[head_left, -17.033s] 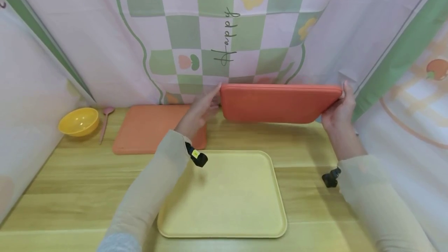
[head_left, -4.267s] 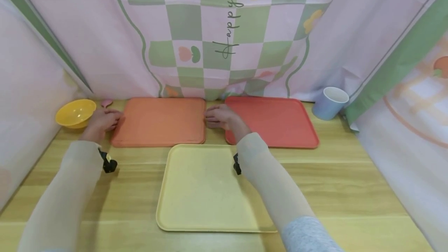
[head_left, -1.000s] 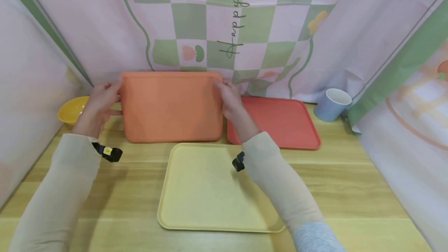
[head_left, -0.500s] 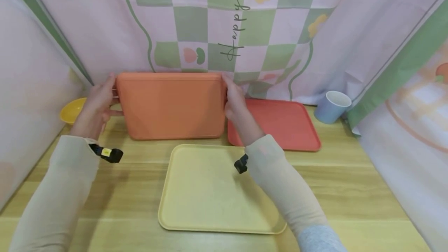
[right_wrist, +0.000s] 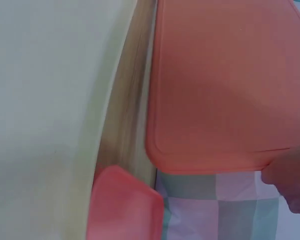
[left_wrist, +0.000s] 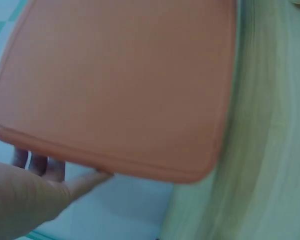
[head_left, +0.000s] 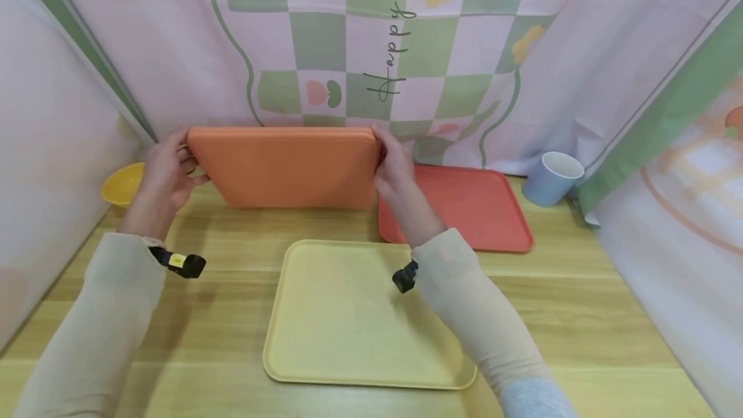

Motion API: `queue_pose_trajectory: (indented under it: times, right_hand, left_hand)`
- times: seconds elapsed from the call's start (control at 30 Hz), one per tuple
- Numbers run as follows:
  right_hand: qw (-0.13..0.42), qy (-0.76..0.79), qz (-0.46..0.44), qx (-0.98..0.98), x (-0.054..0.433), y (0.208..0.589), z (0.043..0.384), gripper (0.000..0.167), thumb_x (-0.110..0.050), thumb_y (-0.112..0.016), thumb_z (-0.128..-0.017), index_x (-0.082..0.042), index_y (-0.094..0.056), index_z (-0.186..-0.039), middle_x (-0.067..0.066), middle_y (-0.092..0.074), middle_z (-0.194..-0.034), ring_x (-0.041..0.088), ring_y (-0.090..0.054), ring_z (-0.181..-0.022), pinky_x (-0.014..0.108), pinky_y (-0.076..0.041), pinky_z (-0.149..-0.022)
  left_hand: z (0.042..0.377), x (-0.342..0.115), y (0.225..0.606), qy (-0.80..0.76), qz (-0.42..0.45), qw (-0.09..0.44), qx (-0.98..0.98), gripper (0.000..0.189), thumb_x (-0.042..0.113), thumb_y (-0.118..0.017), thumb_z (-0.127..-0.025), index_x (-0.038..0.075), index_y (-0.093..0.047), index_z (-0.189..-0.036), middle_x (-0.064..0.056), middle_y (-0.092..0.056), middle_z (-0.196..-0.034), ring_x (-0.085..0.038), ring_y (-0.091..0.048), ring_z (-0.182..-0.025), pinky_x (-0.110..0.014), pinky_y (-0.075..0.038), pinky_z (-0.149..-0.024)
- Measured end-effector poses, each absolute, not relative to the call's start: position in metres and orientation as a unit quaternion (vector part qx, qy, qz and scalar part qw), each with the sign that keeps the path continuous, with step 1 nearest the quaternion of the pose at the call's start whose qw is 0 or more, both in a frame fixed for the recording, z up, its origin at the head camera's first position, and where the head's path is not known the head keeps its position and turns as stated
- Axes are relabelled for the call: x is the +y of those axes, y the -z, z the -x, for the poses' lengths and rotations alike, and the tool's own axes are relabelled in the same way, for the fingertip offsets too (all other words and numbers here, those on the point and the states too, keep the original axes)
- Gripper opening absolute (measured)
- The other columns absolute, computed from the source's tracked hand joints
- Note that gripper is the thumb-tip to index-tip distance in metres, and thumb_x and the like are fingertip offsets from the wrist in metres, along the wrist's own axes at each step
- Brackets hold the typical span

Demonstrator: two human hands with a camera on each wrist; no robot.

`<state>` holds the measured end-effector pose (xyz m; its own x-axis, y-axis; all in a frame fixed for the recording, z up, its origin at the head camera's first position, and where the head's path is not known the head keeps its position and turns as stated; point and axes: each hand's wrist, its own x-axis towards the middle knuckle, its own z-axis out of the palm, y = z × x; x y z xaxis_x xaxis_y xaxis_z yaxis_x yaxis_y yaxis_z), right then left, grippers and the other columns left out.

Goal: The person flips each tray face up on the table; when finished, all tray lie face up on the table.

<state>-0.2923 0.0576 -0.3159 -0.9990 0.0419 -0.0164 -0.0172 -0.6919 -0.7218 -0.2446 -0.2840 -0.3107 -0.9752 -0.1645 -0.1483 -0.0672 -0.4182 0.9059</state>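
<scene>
Both hands hold an orange tray [head_left: 290, 169] at the back left, tilted steeply with its broad flat face toward me. My left hand [head_left: 165, 173] grips its left end near the upper corner; in the left wrist view the thumb lies along the rim, the other fingers partly behind it. At the opposite end, my right hand [head_left: 397, 163] grips the upper right corner, its fingers mostly hidden. A red tray [head_left: 470, 205] lies flat just right of that hand, partly covered by the forearm. In front, a pale yellow tray [head_left: 366, 315] lies on the wooden table.
A yellow bowl [head_left: 120, 186] stands at the far left, half hidden behind my left hand. At the back right corner is a blue-white cup [head_left: 553, 179]. A checked curtain [head_left: 319, 37] hangs right behind the trays.
Earlier both hands held the red tray tilted; it now lies flat. The hands then moved to the orange tray and raised it. Over the last second it has tipped further, its lower edge swinging back.
</scene>
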Motion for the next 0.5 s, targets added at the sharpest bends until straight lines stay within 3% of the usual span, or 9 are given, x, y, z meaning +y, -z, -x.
queue_pose_trajectory:
  times: [0.1, 0.27, 0.3, 0.37, 0.43, 0.5]
  right_hand:
    - [0.044, -0.929, -0.008, -0.367, 0.060, 0.319, 0.292, 0.026, 0.000, -0.063, -0.096, -0.006, -0.073, -0.073, 0.002, -0.067, -0.080, 0.014, -0.061, -0.083, 0.026, -0.050, -0.082]
    - [0.071, -0.933, -0.057, -0.349, 0.062, 0.324, 0.292, 0.025, 0.006, -0.059, -0.093, -0.002, -0.071, -0.072, 0.004, -0.065, -0.076, 0.016, -0.060, -0.081, 0.025, -0.049, -0.083]
    - [0.075, -0.932, -0.068, -0.349, 0.063, 0.325, 0.292, 0.026, 0.007, -0.058, -0.092, -0.003, -0.070, -0.071, 0.003, -0.065, -0.074, 0.015, -0.059, -0.079, 0.025, -0.049, -0.081]
    - [0.079, -0.929, -0.086, -0.351, 0.064, 0.327, 0.292, 0.028, 0.006, -0.056, -0.090, -0.005, -0.069, -0.068, 0.002, -0.063, -0.071, 0.015, -0.058, -0.075, 0.026, -0.049, -0.078]
    - [0.086, -0.924, -0.100, -0.358, 0.065, 0.329, 0.291, 0.028, 0.005, -0.054, -0.087, -0.006, -0.069, -0.066, 0.001, -0.063, -0.068, 0.014, -0.057, -0.071, 0.026, -0.048, -0.074]
    - [0.088, -0.919, -0.113, -0.367, 0.067, 0.330, 0.291, 0.027, 0.003, -0.054, -0.085, -0.008, -0.070, -0.065, 0.000, -0.062, -0.067, 0.014, -0.056, -0.070, 0.026, -0.047, -0.073]
  left_hand:
    - [0.243, -0.286, 0.314, 0.866, -0.074, 0.023, -0.495, 0.020, 0.030, -0.061, -0.103, 0.011, -0.065, -0.103, -0.003, -0.071, -0.092, -0.016, -0.064, -0.087, -0.039, -0.056, -0.072]
    - [0.242, -0.291, 0.320, 0.884, -0.028, 0.001, -0.466, 0.018, 0.029, -0.064, -0.102, 0.012, -0.060, -0.106, -0.003, -0.066, -0.099, -0.016, -0.062, -0.090, -0.035, -0.053, -0.083]
    - [0.242, -0.293, 0.321, 0.887, -0.024, -0.016, -0.461, 0.020, 0.031, -0.064, -0.102, 0.013, -0.058, -0.110, -0.003, -0.065, -0.103, -0.017, -0.061, -0.094, -0.034, -0.051, -0.089]
    - [0.242, -0.297, 0.321, 0.880, -0.024, -0.066, -0.471, 0.036, 0.038, -0.059, -0.103, 0.014, -0.051, -0.129, -0.008, -0.060, -0.126, -0.021, -0.057, -0.116, -0.036, -0.044, -0.106]
    - [0.242, -0.302, 0.322, 0.860, -0.022, -0.124, -0.495, 0.061, 0.049, -0.052, -0.104, 0.018, -0.032, -0.153, -0.015, -0.038, -0.155, -0.027, -0.036, -0.144, -0.039, -0.027, -0.120]
    - [0.241, -0.306, 0.322, 0.832, -0.016, -0.179, -0.525, 0.086, 0.060, -0.043, -0.102, 0.017, 0.000, -0.163, -0.019, -0.003, -0.168, -0.030, -0.005, -0.154, -0.041, -0.007, -0.124]
